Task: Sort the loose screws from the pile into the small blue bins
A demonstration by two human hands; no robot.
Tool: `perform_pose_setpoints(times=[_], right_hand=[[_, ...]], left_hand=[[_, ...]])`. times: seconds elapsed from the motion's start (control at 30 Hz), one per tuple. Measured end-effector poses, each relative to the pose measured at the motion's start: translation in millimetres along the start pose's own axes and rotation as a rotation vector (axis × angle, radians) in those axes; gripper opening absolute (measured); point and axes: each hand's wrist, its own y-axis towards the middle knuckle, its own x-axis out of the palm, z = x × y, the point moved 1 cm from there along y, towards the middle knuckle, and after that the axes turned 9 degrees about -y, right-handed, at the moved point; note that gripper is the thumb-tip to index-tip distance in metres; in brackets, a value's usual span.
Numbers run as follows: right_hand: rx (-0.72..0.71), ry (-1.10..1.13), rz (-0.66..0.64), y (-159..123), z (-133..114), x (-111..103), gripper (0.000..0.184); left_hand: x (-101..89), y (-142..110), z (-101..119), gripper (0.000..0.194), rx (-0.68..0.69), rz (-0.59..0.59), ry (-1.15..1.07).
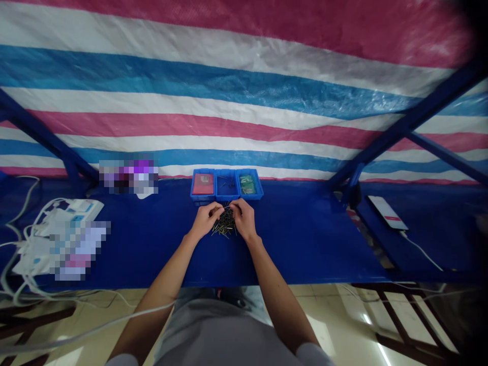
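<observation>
The left hand [205,219] and right hand [244,218] are close together, fingertips nearly meeting above a loose pile of slender metal pins [224,224] mid-way along the blue desk [305,244]. Whether they grip any pin cannot be told. Three blue plastic bins [226,184] stand side by side just behind, at the far edge.

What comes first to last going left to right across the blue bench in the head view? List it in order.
white cable → white printed sheet → left hand → pile of thin metal pins → right hand → smartphone → white charging cable
</observation>
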Motion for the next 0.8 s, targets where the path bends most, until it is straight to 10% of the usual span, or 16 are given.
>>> perform_pose_setpoints(times=[0.8], right_hand=[[-0.027, 0.016, -0.015, -0.6, -0.8, 2.6, 0.021]], left_hand=[[-0.1, -0.6, -1.6, 0.034, 0.01, -0.009, 0.01]])
